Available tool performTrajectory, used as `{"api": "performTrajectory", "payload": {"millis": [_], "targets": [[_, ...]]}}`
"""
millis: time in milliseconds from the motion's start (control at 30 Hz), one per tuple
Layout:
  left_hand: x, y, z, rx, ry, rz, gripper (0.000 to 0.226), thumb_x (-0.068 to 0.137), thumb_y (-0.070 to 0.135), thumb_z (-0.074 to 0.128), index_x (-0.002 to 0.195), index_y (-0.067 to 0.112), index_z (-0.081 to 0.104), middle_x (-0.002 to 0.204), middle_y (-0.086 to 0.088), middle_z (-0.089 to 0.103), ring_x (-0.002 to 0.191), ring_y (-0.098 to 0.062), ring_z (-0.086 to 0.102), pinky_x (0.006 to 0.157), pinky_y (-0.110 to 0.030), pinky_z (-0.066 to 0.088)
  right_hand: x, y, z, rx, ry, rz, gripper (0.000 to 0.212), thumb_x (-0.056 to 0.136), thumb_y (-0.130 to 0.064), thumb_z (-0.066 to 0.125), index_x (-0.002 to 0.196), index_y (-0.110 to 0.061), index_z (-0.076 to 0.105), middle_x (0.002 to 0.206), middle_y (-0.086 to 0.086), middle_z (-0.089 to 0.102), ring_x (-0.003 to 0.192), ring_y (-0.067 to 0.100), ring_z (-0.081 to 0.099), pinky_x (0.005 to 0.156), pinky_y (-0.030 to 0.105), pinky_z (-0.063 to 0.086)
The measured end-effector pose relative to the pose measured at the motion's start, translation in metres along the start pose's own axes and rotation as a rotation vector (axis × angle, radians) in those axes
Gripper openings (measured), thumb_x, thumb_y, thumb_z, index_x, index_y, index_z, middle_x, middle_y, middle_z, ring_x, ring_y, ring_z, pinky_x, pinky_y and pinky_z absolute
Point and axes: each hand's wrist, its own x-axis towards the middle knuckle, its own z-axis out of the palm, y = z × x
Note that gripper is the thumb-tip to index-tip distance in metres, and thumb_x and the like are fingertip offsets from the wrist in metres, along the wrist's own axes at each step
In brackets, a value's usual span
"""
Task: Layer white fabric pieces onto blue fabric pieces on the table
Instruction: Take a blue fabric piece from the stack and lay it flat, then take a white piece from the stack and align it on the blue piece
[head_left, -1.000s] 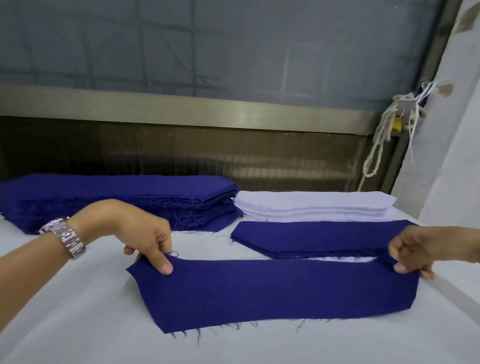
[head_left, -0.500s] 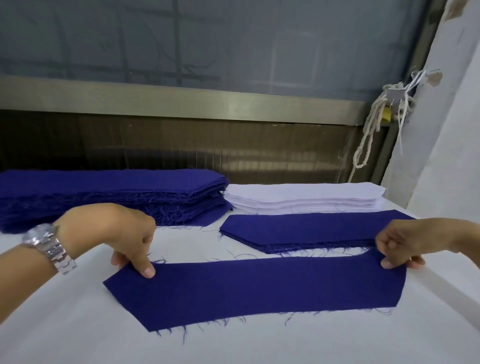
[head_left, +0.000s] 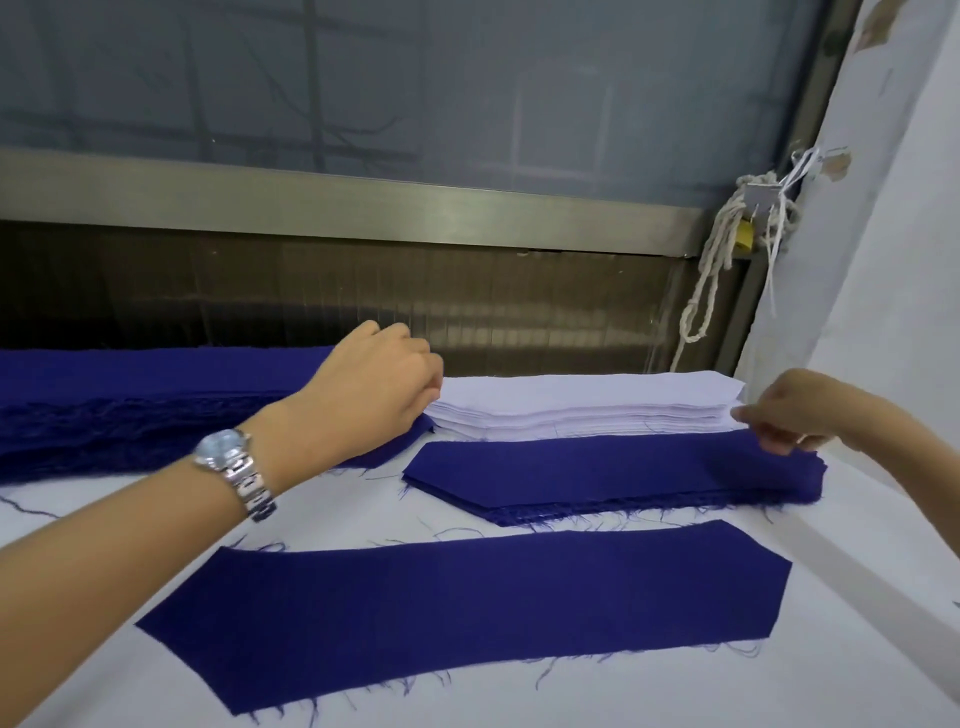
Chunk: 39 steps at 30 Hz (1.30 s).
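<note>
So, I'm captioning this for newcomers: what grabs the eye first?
The long blue fabric piece lying flat, alone, nearest the camera. Behind it, both hands reach the white stack: left hand at its left end, right hand at its right. A silver wristwatch shines on the left wrist.

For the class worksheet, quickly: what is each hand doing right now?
Left hand: fingers curled at the stacked white fabric pieces' left end; grip hidden.
Right hand: pinching at its right end; hold unclear.

matt frayed blue cloth piece (head_left: 467, 608); smooth white stack (head_left: 587, 405); shiny metal watch (head_left: 234, 467).
</note>
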Motion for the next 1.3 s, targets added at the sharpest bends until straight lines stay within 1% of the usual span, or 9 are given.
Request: {"api": "performTrajectory", "payload": {"millis": [167, 300, 467, 633, 733, 900, 1067, 1200, 1300], "targets": [[0.04, 0.003, 0.031, 0.063, -0.024, -0.024, 0.028, 0.104, 0.039, 0.043, 0.119, 0.028, 0.064, 0.118, 0.008, 0.064, 0.11, -0.014, 0.052, 0.088, -0.029, 0.036, 0.036, 0.004, 0.005, 0.154, 0.306, -0.072, 0.025, 0.095, -0.012, 0.059, 0.075, -0.001, 0.07, 0.076, 0.016, 0.07, 0.068, 0.031, 0.061, 0.073, 0.035, 0.052], [0.06, 0.002, 0.047, 0.161, -0.099, -0.028, 0.031, 0.104, 0.038, 0.041, 0.114, 0.026, 0.068, 0.113, 0.006, 0.066, 0.106, -0.016, 0.052, 0.082, -0.03, 0.031, 0.065, 0.007, 0.017, 0.165, 0.452, -0.079, 0.021, 0.093, -0.007, 0.056, 0.092, 0.005, 0.074, 0.1, 0.024, 0.071, 0.094, 0.044, 0.064, 0.08, 0.041, 0.052], [0.073, 0.0, 0.06, 0.214, -0.175, -0.039, 0.032, 0.101, 0.043, 0.046, 0.108, 0.025, 0.071, 0.109, 0.005, 0.067, 0.106, -0.017, 0.051, 0.089, -0.032, 0.034, 0.092, 0.007, 0.029, 0.157, 0.432, -0.059, 0.024, 0.097, -0.016, 0.058, 0.096, 0.0, 0.076, 0.104, 0.022, 0.071, 0.096, 0.04, 0.063, 0.081, 0.038, 0.048], [0.079, -0.001, 0.069, 0.129, -0.211, -0.069, 0.03, 0.1, 0.041, 0.046, 0.096, 0.026, 0.072, 0.099, 0.006, 0.069, 0.098, -0.016, 0.053, 0.082, -0.031, 0.032, 0.106, 0.008, 0.034, 0.108, 0.404, -0.012, 0.031, 0.099, -0.027, 0.059, 0.099, -0.001, 0.076, 0.104, 0.019, 0.071, 0.09, 0.035, 0.06, 0.078, 0.035, 0.047], [0.08, -0.005, 0.073, 0.073, -0.22, -0.043, 0.031, 0.1, 0.039, 0.046, 0.093, 0.027, 0.073, 0.095, 0.006, 0.069, 0.095, -0.014, 0.054, 0.079, -0.029, 0.031, 0.111, 0.011, 0.036, 0.107, 0.425, 0.014, 0.029, 0.098, -0.028, 0.062, 0.092, -0.002, 0.074, 0.094, 0.017, 0.069, 0.082, 0.032, 0.056, 0.073, 0.033, 0.043], [0.084, -0.009, 0.073, 0.054, -0.243, 0.002, 0.029, 0.099, 0.035, 0.047, 0.094, 0.024, 0.074, 0.095, 0.005, 0.071, 0.096, -0.015, 0.058, 0.086, -0.029, 0.038, 0.116, 0.009, 0.04, 0.101, 0.495, 0.034, 0.029, 0.095, -0.024, 0.065, 0.079, -0.001, 0.072, 0.078, 0.015, 0.064, 0.07, 0.03, 0.054, 0.067, 0.032, 0.041], [0.087, -0.009, 0.072, 0.049, -0.253, 0.015, 0.026, 0.098, 0.033, 0.05, 0.096, 0.023, 0.074, 0.096, 0.004, 0.071, 0.096, -0.016, 0.059, 0.085, -0.029, 0.037, 0.121, 0.012, 0.04, 0.141, 0.556, -0.112, 0.012, 0.09, -0.01, 0.064, 0.095, -0.006, 0.075, 0.1, 0.015, 0.071, 0.088, 0.033, 0.059, 0.073, 0.032, 0.043], [0.089, -0.01, 0.072, 0.051, -0.276, -0.004, 0.024, 0.099, 0.036, 0.05, 0.105, 0.025, 0.07, 0.104, 0.004, 0.07, 0.101, -0.017, 0.058, 0.088, -0.031, 0.036, 0.124, 0.015, 0.041, 0.383, 0.57, -0.162, 0.034, 0.086, 0.004, 0.059, 0.119, -0.004, 0.057, 0.109, 0.017, 0.062, 0.102, 0.034, 0.058, 0.085, 0.038, 0.044], [0.091, -0.011, 0.076, 0.052, -0.327, -0.011, 0.032, 0.1, 0.038, 0.048, 0.126, 0.024, 0.059, 0.124, 0.001, 0.061, 0.115, -0.019, 0.051, 0.096, -0.033, 0.037, 0.121, 0.02, 0.037, 0.498, 0.583, -0.182, 0.042, 0.086, 0.009, 0.056, 0.127, -0.002, 0.056, 0.102, 0.015, 0.058, 0.094, 0.03, 0.054, 0.084, 0.04, 0.047]]}}
